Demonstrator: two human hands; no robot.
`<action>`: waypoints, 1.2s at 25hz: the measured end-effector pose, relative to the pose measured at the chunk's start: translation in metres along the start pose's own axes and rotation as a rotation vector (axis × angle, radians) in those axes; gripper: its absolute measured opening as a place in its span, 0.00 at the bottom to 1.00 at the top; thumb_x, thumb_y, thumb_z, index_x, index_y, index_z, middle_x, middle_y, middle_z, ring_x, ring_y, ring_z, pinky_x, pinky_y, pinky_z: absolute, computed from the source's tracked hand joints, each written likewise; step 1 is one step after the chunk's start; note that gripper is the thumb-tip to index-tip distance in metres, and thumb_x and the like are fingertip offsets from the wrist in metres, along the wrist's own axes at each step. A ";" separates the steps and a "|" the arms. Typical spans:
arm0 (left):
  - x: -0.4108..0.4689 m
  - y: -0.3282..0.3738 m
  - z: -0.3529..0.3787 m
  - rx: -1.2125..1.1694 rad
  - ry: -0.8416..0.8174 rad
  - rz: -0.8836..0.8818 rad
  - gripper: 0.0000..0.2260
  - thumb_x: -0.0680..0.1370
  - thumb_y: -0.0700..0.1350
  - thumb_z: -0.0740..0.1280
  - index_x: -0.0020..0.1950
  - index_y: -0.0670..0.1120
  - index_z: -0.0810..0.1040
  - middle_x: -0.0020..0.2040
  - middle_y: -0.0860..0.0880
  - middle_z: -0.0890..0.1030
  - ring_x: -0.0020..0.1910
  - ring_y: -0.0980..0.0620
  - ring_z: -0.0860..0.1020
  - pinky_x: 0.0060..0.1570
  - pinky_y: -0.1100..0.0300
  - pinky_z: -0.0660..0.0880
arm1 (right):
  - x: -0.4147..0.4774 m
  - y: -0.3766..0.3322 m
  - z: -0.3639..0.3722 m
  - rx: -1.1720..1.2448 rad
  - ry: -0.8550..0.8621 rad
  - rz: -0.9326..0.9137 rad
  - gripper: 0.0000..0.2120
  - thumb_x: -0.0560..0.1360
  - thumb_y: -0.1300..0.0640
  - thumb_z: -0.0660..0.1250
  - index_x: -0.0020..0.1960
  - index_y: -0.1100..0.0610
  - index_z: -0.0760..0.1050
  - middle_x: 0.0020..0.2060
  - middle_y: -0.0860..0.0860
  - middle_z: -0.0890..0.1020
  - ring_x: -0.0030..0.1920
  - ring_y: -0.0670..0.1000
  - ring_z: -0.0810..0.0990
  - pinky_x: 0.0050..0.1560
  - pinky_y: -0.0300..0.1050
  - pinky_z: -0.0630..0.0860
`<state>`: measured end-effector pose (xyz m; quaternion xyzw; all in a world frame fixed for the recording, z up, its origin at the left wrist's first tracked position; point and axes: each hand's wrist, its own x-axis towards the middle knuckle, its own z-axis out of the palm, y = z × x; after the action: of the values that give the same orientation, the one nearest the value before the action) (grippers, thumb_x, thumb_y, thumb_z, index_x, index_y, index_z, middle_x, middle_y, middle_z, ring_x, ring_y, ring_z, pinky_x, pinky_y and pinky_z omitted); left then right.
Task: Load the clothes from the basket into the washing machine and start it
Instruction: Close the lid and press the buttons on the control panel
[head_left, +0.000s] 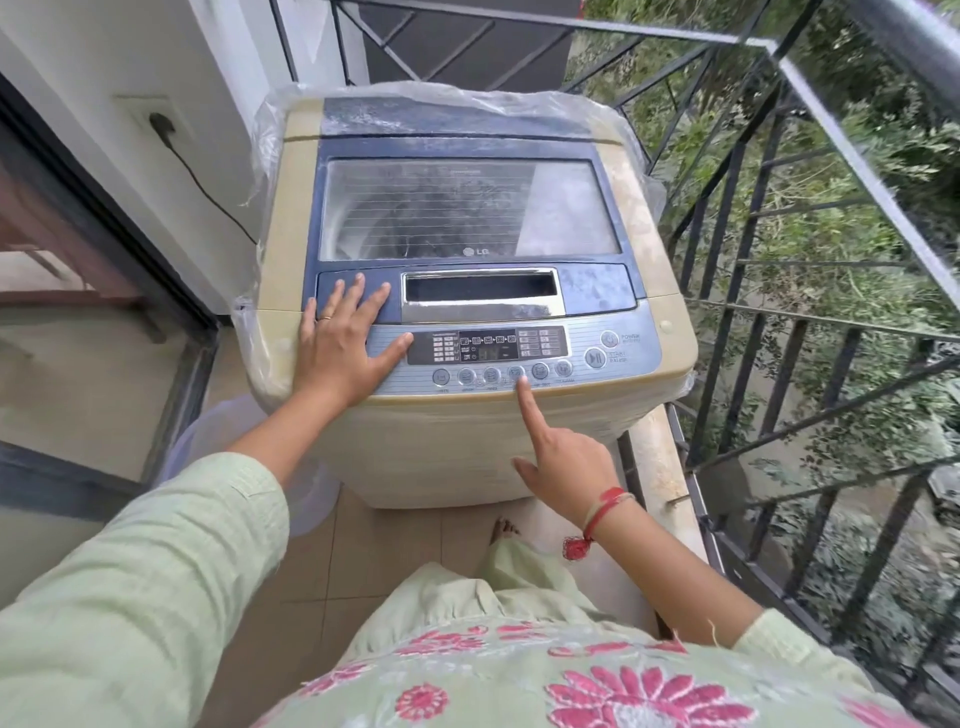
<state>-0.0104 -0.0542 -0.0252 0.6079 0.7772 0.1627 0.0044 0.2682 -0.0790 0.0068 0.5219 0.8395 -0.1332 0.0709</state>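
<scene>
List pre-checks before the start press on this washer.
1. Washer lid closed: ok.
2. Plug in wall socket: ok.
3. Clothes inside: cannot tell, the lid window is cloudy.
4. Right hand aimed at start/pause button: not ok, index fingertip is at a mid-row round button, left of it.
5. Left hand off the buttons: ok, flat on the lid's front edge, thumb on the panel left of the display.
6. Display lit: cannot tell.
</scene>
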 end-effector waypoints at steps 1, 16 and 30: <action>0.000 0.000 0.000 -0.001 -0.001 0.000 0.33 0.72 0.69 0.51 0.74 0.56 0.61 0.76 0.48 0.60 0.75 0.47 0.56 0.73 0.45 0.48 | 0.001 0.002 -0.001 -0.005 -0.003 0.002 0.42 0.77 0.47 0.60 0.75 0.47 0.30 0.36 0.51 0.77 0.35 0.55 0.76 0.33 0.44 0.68; 0.001 0.001 0.002 -0.001 0.006 0.003 0.32 0.73 0.68 0.53 0.74 0.55 0.61 0.76 0.47 0.60 0.75 0.46 0.57 0.73 0.44 0.48 | 0.018 -0.003 -0.017 -0.293 -0.053 -0.002 0.42 0.76 0.56 0.64 0.77 0.51 0.36 0.30 0.49 0.69 0.28 0.50 0.69 0.26 0.42 0.62; 0.000 0.000 0.000 -0.017 0.019 0.004 0.33 0.72 0.69 0.53 0.74 0.55 0.62 0.76 0.47 0.61 0.75 0.46 0.58 0.73 0.45 0.48 | 0.013 0.023 -0.016 0.012 -0.101 0.025 0.39 0.78 0.47 0.61 0.76 0.42 0.35 0.36 0.50 0.74 0.36 0.54 0.73 0.31 0.43 0.66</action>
<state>-0.0103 -0.0543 -0.0254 0.6077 0.7746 0.1752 0.0021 0.2833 -0.0539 0.0153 0.5254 0.8275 -0.1636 0.1116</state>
